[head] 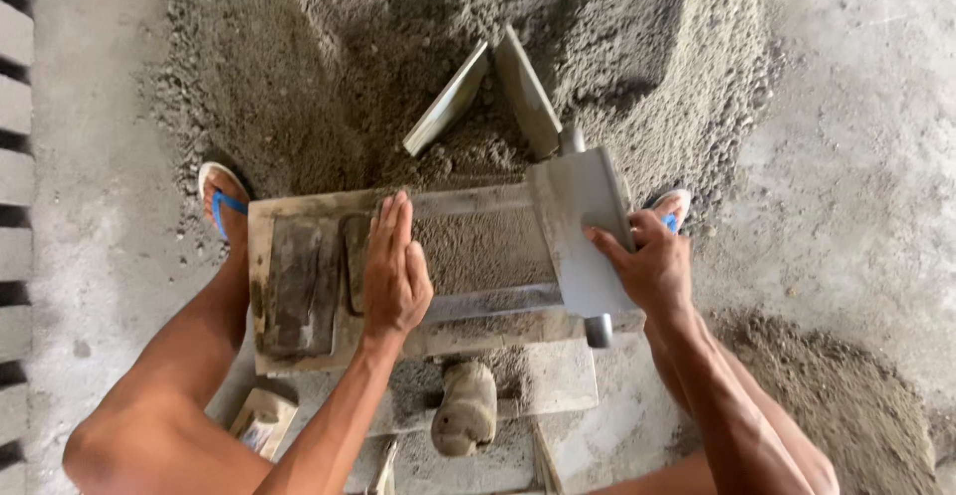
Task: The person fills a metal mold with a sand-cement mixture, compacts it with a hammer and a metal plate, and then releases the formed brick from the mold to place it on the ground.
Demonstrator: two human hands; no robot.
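Concrete floor (100, 206) carries everything here, grey & dusty. Nearest to the camera, at the bottom edge, a rounded grey lump, maybe a mallet head (465, 407), sits on a flat board (558, 375), w/ a small wooden block (264, 420) to its left beside the left knee. Cannot tell what the thin tools at the very bottom are.

Next comes the long metal mould (299, 286), a box w/ a wet grey mix (478, 246) packed in its middle part. Left hand (395, 266) lies flat on the mix, palm down, fingers (393, 218) straight and together, gripping nothing, only pressing on the surface of the mix. Left part of the mould shows dark metal plates, no mix on them.

Right hand (647, 261) is at the right end of the mould, closed around the edge of a grey metal plate (583, 226) w/ a round bar through it; thumb is on top, other fingers go under, so they are partly hidden.

Both feet wear sandals w/ blue straps: left sandal (221, 196) just beside the mould's left corner, right sandal (672, 206) behind the right hand.

Farther away, two flat metal flaps (488, 92) stand tilted, in a V shape, touching the big pile of grey sand mix (349, 57) that fills the top. At far left, a row of grey blocks (15, 156).
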